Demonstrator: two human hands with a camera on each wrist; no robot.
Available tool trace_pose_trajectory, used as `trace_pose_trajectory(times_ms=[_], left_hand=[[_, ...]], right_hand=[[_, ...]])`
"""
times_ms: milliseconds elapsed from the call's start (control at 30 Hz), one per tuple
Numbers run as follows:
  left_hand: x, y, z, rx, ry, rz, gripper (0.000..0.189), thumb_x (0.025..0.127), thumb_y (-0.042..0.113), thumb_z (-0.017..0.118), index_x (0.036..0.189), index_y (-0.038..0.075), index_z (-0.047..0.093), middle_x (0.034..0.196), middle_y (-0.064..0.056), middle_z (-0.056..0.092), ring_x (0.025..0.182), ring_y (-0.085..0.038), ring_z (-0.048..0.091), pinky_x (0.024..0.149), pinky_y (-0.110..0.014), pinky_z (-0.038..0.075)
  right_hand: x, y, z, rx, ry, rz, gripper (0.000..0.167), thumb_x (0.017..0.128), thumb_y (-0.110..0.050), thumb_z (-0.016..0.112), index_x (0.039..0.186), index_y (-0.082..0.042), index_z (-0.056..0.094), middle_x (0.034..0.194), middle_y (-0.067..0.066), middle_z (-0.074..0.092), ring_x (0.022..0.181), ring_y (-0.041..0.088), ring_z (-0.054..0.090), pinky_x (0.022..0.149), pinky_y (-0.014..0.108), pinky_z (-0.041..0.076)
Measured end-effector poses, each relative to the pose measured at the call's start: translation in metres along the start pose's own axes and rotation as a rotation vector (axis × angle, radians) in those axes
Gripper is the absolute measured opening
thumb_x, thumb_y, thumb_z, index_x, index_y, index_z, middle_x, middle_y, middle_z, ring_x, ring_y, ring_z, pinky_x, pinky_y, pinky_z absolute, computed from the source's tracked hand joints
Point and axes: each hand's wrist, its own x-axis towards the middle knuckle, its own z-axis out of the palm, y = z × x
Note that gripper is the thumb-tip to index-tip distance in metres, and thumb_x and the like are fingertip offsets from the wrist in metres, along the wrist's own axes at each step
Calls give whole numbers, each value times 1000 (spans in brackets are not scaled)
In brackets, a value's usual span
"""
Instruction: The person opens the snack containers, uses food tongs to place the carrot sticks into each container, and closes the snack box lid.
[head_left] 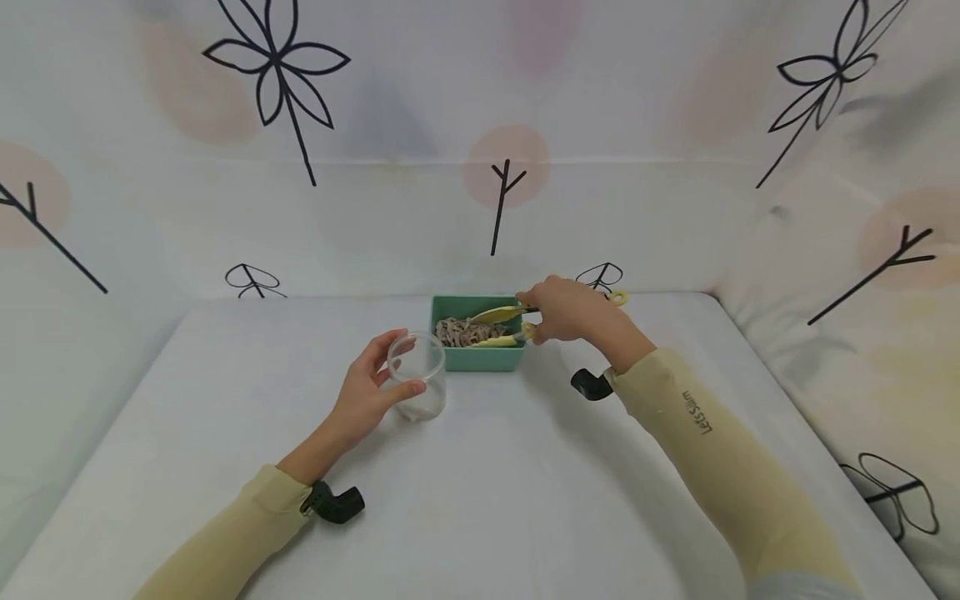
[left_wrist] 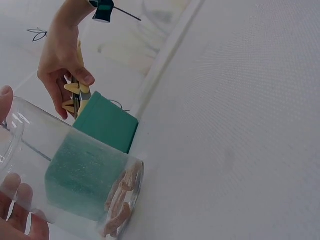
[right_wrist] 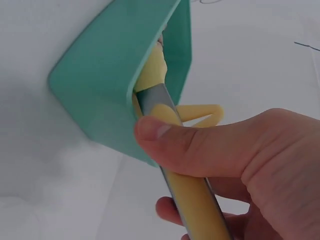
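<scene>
My left hand (head_left: 366, 395) grips a clear cup (head_left: 426, 397) around its side, thumb in front and fingers behind. The left wrist view shows a few brownish strips (left_wrist: 119, 212) at the cup's bottom. Beyond the cup is a green rectangular box (head_left: 483, 361) holding a heap of grey-brown noodle-like strips (head_left: 459, 332). In my right hand (head_left: 573, 312) is a pair of yellow and metal tongs (right_wrist: 192, 200), held at the box's right side. Both yellow tips reach into the box, spread apart over the strips. Up close, the box wall hides much of the tips.
A white cloth-covered table (head_left: 480, 500) lies under everything, with a patterned fabric backdrop (head_left: 390, 217) right behind the box. Each wrist wears a small black camera, the left one (head_left: 337, 502) low over the table.
</scene>
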Motion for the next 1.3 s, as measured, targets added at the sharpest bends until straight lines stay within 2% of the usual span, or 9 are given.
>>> trace_pose_trajectory(times_ms=[200,433,600,933,1133,1300], left_hand=[[-1,-2,-2,16,5,-12,76,84,4,79,149,8,39,149,-10,45,139,-26,39,114,-48,32],[-2,1,-6,25,18,-3,77,83,1,79,148,4,39,148,-12,46,137,-27,40,113,-51,33],[1,3,-4,29,-17,11,76,84,3,80,148,6,40,147,-12,48,137,-26,42,112,-52,34],[3,3,-2,25,-27,14,76,84,3,80,148,4,39,147,-12,48,139,-26,40,112,-49,34],[4,1,-2,22,-32,48,72,84,1,78,147,5,42,145,-16,49,138,-28,41,111,-49,35],[5,2,-1,8,-34,50,72,84,0,78,146,8,43,145,-21,47,138,-28,41,111,-47,35]], right_hand=[[1,1,8,-24,48,-21,70,86,-25,80,148,-14,50,137,10,59,124,35,53,89,47,52],[-1,-3,13,-47,104,-66,64,87,-25,79,145,-16,54,135,9,61,119,33,57,85,46,53],[-8,3,16,-33,139,-65,62,86,-24,80,143,-15,56,130,8,65,110,30,61,78,42,53],[-15,17,16,21,189,-55,58,87,-21,79,141,-17,59,120,8,70,104,27,64,73,40,53],[-18,21,15,40,228,-68,55,88,-21,78,139,-16,60,117,7,71,102,27,66,75,42,53],[-19,22,15,62,243,-66,55,88,-19,77,141,-14,58,114,7,72,97,26,66,72,41,52]])
